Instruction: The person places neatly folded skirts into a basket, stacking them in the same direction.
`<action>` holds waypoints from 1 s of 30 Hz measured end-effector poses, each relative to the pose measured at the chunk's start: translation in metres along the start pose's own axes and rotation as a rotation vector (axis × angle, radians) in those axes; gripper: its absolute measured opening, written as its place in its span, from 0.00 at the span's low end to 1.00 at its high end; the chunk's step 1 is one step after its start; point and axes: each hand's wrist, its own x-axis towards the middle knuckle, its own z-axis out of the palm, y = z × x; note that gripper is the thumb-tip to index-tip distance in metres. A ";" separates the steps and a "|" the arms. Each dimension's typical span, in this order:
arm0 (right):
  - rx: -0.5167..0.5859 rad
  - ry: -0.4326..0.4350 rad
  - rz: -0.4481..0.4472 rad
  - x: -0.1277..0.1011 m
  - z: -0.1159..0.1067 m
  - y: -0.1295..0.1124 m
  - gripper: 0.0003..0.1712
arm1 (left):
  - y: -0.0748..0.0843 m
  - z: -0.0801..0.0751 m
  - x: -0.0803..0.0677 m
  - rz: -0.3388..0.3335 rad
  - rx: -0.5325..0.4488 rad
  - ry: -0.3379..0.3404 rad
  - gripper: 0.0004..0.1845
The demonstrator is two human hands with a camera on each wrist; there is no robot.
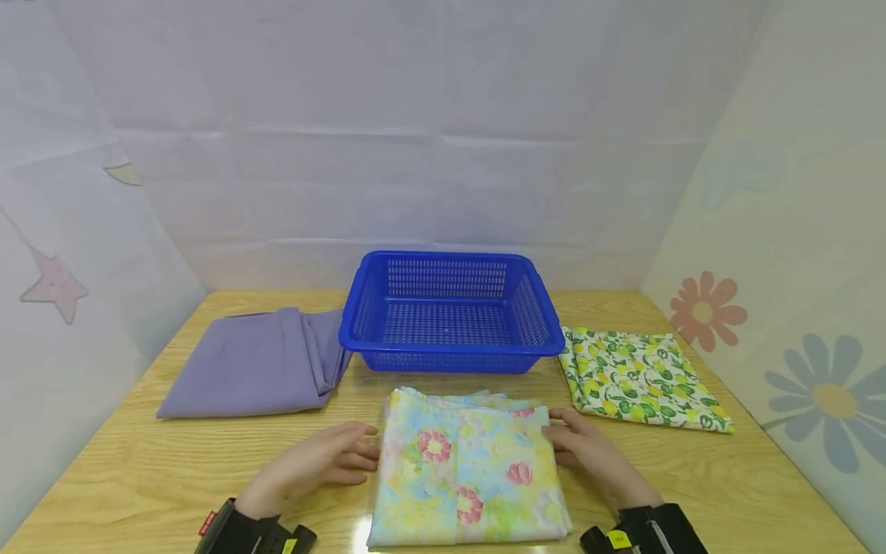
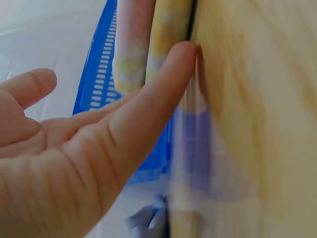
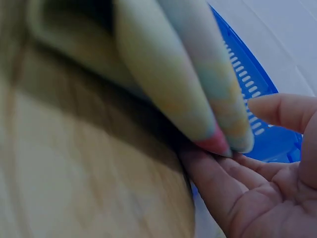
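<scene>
A folded pastel cloth with pink flowers (image 1: 477, 469) lies on the table in front of me. Just off its left edge is my left hand (image 1: 325, 462), fingers loosely extended. Its fingertips (image 2: 181, 54) reach the tabletop beside the layered folds, thumb apart, in the left wrist view. At the cloth's right edge my right hand (image 1: 598, 454) has its fingertips against the side. In the right wrist view its straight fingers (image 3: 213, 178) meet the lower corner of the folds (image 3: 168, 79), while the thumb (image 3: 277, 109) stands away from the fabric.
Behind the floral cloth stands a blue plastic basket (image 1: 450, 348) with slotted walls. A folded purple cloth (image 1: 242, 365) lies to its left. On the right is a folded lemon-print cloth (image 1: 640, 377), its left end close by the basket. White sheeting (image 1: 443, 154) surrounds the wooden table (image 1: 104, 492).
</scene>
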 end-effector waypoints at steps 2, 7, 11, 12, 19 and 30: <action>0.048 -0.034 0.009 0.001 0.005 0.001 0.43 | -0.002 0.003 0.003 0.008 -0.028 -0.008 0.40; 0.132 -0.085 0.007 0.005 0.014 0.004 0.50 | -0.004 0.011 0.009 0.035 -0.057 -0.031 0.36; 0.181 -0.163 0.002 0.008 0.013 0.004 0.46 | -0.007 0.017 0.015 0.044 -0.081 -0.036 0.33; 0.196 -0.176 0.006 0.009 0.014 0.004 0.46 | -0.008 0.018 0.016 0.043 -0.087 -0.034 0.33; 0.326 -0.256 0.045 0.008 0.021 0.009 0.41 | -0.010 0.028 0.020 0.035 -0.158 -0.034 0.35; 0.470 -0.334 0.081 0.009 0.026 0.011 0.42 | -0.014 0.054 0.030 0.070 -0.285 -0.028 0.34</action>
